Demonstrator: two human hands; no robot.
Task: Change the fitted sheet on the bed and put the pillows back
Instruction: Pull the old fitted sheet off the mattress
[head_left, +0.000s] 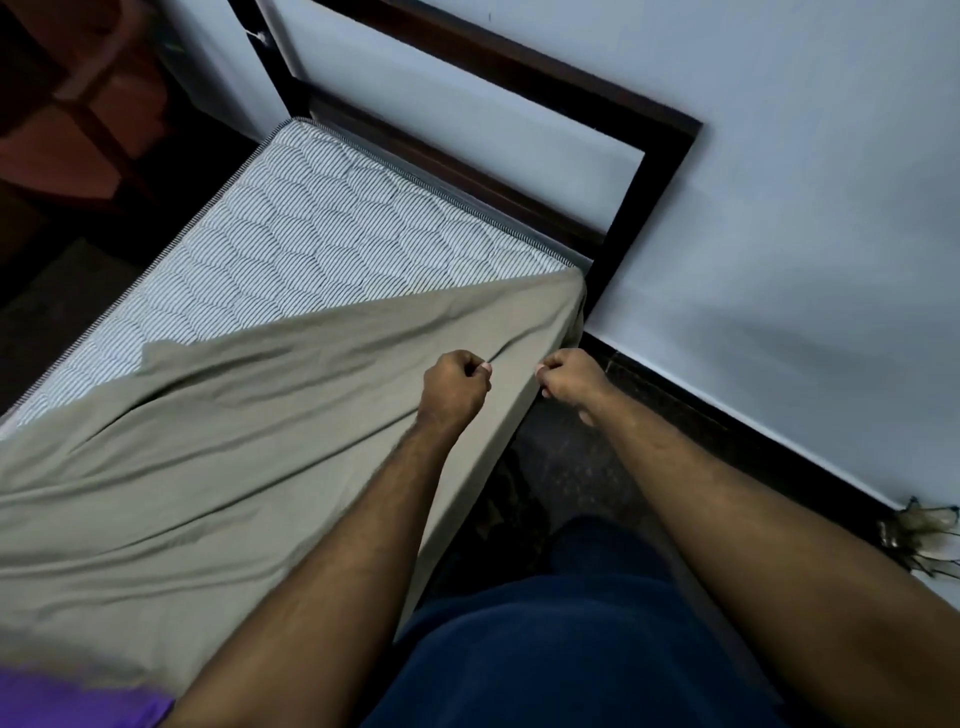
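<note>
Both fists grip the olive fitted sheet (218, 467) at the mattress (311, 223) edge — left hand (453, 387) on top, right hand (571, 382) at the side — beside the dark bed frame (644, 208).

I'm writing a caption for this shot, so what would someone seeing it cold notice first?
Two fists at centre: the left hand and right hand both pinch the edge of an olive fitted sheet along the mattress side. Beyond them, the striped bare mattress lies uncovered up to the dark bed frame against the pale wall.

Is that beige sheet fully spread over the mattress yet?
No. The beige sheet covers only the near part; the striped mattress shows bare beyond it.
</note>
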